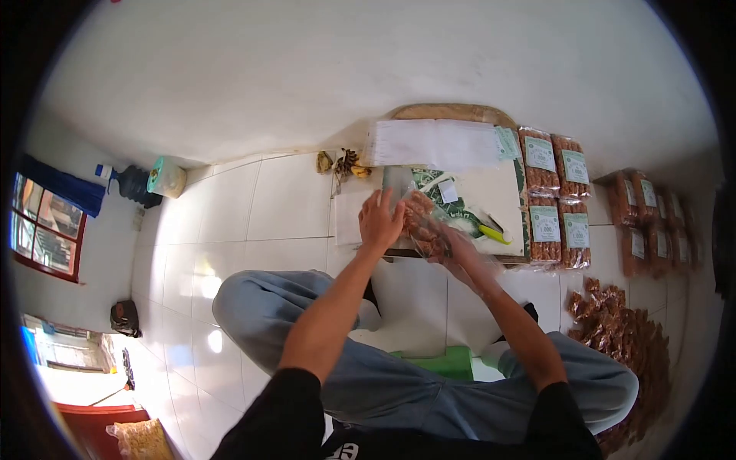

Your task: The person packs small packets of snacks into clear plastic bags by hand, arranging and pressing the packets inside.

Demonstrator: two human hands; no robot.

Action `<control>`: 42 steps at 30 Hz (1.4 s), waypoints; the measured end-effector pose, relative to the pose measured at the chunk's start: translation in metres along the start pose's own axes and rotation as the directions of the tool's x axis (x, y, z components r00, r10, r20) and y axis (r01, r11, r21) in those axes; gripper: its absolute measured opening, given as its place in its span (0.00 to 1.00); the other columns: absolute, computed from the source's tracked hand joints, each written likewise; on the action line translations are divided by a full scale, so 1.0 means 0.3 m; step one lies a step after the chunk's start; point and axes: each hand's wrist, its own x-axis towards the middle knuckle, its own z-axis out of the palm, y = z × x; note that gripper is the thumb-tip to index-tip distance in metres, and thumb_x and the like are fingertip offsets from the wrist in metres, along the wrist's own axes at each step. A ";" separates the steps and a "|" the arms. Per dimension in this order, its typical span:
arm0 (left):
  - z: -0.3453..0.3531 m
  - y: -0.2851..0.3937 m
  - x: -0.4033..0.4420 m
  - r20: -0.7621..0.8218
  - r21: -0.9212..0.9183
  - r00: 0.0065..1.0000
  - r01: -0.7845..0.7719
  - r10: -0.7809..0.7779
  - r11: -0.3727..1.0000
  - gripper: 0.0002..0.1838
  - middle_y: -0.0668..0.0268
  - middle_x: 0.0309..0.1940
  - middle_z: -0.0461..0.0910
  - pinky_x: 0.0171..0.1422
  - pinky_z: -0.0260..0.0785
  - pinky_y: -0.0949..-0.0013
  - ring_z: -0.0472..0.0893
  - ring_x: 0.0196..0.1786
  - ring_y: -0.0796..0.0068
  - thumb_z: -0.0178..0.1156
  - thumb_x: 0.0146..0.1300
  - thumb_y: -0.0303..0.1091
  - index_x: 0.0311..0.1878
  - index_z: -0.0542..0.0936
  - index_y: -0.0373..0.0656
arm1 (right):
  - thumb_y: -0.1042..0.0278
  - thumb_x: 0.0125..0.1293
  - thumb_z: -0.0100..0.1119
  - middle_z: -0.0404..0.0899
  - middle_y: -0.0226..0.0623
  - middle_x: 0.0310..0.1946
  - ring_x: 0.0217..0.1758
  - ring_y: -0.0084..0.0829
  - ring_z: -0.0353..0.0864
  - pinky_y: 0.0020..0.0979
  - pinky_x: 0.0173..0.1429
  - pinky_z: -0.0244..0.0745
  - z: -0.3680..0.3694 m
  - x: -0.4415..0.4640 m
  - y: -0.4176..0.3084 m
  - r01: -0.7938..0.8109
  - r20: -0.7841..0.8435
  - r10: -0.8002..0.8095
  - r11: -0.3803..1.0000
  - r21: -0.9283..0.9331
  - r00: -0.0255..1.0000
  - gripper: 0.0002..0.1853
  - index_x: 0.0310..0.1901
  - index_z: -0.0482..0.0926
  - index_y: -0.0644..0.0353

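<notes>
A clear plastic bag of brown snacks [421,217] lies tilted over the near side of a low work board. My left hand [379,221] is at its left side, fingers stretched out, thumb close to or touching the plastic. On the bag's lower right end my right hand [457,257] is closed, partly blurred. Just right of the bag are a yellow-green cutter [494,234] and a small white label [448,191] on the board's green-printed surface. Clear plastic sleeves [437,143] are spread along the far edge.
Labelled snack packs [545,230] stand right of the board, with more packs [648,218] beyond. A heap of small brown packets [621,330] lies near my right knee. Bananas [349,164] sit at the board's far left. A green stool [441,363] is between my legs.
</notes>
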 end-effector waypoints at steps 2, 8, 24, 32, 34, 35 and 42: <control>0.001 -0.049 0.015 0.174 -0.040 0.984 -0.029 0.036 0.999 0.28 0.55 0.61 0.70 0.69 0.58 0.49 0.68 0.64 0.52 0.47 0.71 0.54 0.68 0.69 0.49 | 0.63 0.49 0.78 0.69 0.50 0.63 0.64 0.50 0.70 0.39 0.66 0.68 -0.018 0.010 -0.010 0.046 0.018 -0.046 0.999 -0.001 0.999 0.50 0.72 0.58 0.60; 0.024 -0.030 0.003 0.408 -0.117 0.910 -0.031 0.076 0.993 0.29 0.54 0.59 0.69 0.69 0.59 0.50 0.68 0.64 0.51 0.42 0.74 0.53 0.73 0.62 0.51 | 0.65 0.51 0.77 0.70 0.50 0.64 0.66 0.47 0.69 0.38 0.66 0.68 -0.023 0.007 0.000 -0.122 0.152 0.107 0.989 0.088 0.982 0.47 0.71 0.59 0.60; 0.033 0.016 -0.002 0.430 -0.020 0.903 0.026 -0.015 0.999 0.29 0.55 0.58 0.68 0.68 0.58 0.53 0.67 0.63 0.54 0.37 0.76 0.52 0.75 0.59 0.50 | 0.77 0.61 0.65 0.72 0.47 0.55 0.58 0.43 0.73 0.35 0.60 0.73 0.039 0.040 0.005 -0.037 0.139 0.023 0.994 0.101 0.990 0.30 0.65 0.68 0.59; -0.024 0.046 -0.018 0.348 0.048 0.934 0.067 -0.080 0.997 0.43 0.53 0.62 0.66 0.71 0.54 0.52 0.65 0.66 0.54 0.48 0.65 0.67 0.75 0.59 0.46 | 0.88 0.61 0.56 0.72 0.42 0.53 0.51 0.29 0.78 0.29 0.52 0.77 0.080 0.001 0.109 -0.160 -0.005 0.170 0.937 0.312 0.985 0.29 0.64 0.67 0.57; -0.025 0.037 -0.024 0.307 0.075 0.952 -0.004 -0.019 0.997 0.47 0.53 0.63 0.66 0.71 0.53 0.51 0.65 0.67 0.54 0.51 0.62 0.69 0.75 0.58 0.46 | 0.85 0.60 0.61 0.76 0.38 0.47 0.49 0.28 0.78 0.29 0.52 0.77 0.114 0.000 0.144 0.015 -0.106 0.063 0.794 0.608 0.992 0.28 0.62 0.69 0.58; -0.017 0.024 -0.022 0.250 0.020 0.962 -0.118 0.109 0.993 0.48 0.52 0.65 0.65 0.71 0.53 0.51 0.64 0.68 0.53 0.52 0.62 0.69 0.75 0.57 0.45 | 0.85 0.60 0.61 0.76 0.38 0.47 0.49 0.28 0.78 0.29 0.52 0.77 0.121 -0.009 0.163 0.013 -0.108 0.067 0.793 0.609 0.992 0.28 0.62 0.69 0.58; 0.011 0.019 -0.021 0.288 -0.059 0.943 -0.158 0.169 0.986 0.49 0.54 0.69 0.61 0.69 0.59 0.48 0.64 0.70 0.49 0.56 0.61 0.66 0.76 0.53 0.44 | 0.74 0.51 0.73 0.79 0.43 0.46 0.52 0.44 0.78 0.37 0.56 0.75 0.048 -0.018 0.065 -0.048 -0.111 0.066 0.985 0.163 0.992 0.20 0.48 0.82 0.61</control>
